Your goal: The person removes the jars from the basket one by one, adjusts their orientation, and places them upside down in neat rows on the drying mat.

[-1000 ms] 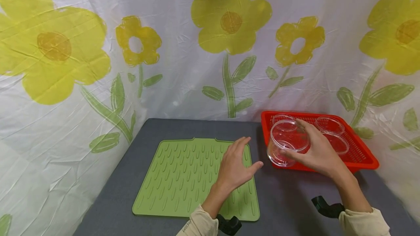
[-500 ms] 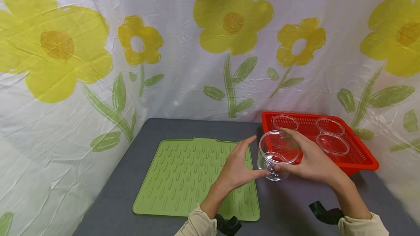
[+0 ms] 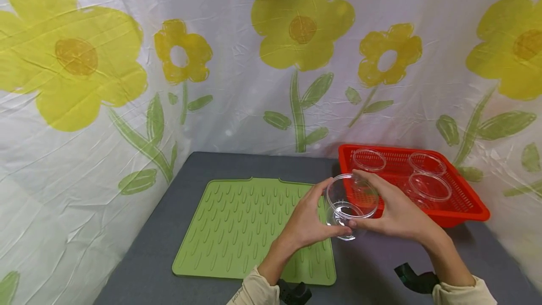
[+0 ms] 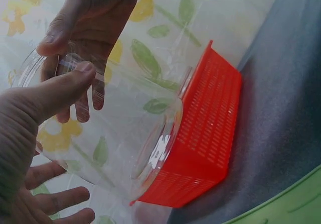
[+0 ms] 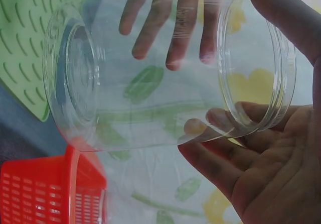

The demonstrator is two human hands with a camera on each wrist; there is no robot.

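Note:
A clear, lidless jar (image 3: 352,196) with a threaded rim is held upright between both hands over the right edge of the green ridged mat (image 3: 237,229). My right hand (image 3: 395,208) grips it from the right, thumb in front and fingers behind, near the rim. From the left, my left hand (image 3: 305,220) wraps it, its thumb across the front. Through the jar's clear wall (image 5: 160,88), the right wrist view shows the left fingers spread along the far side. In the left wrist view the jar's base (image 4: 160,148) points toward the red basket (image 4: 208,118).
At the back right stands the red mesh basket, holding three more clear jars, one at the back left (image 3: 369,159), one at the back right (image 3: 426,164) and one nearer (image 3: 429,186). A dark grey table (image 3: 144,253) lies beneath; a flowered curtain (image 3: 237,107) hangs behind.
My right hand has brought the jar out from over the basket, leftward and nearer. The left hand, apart from it a second ago, now holds its left side.

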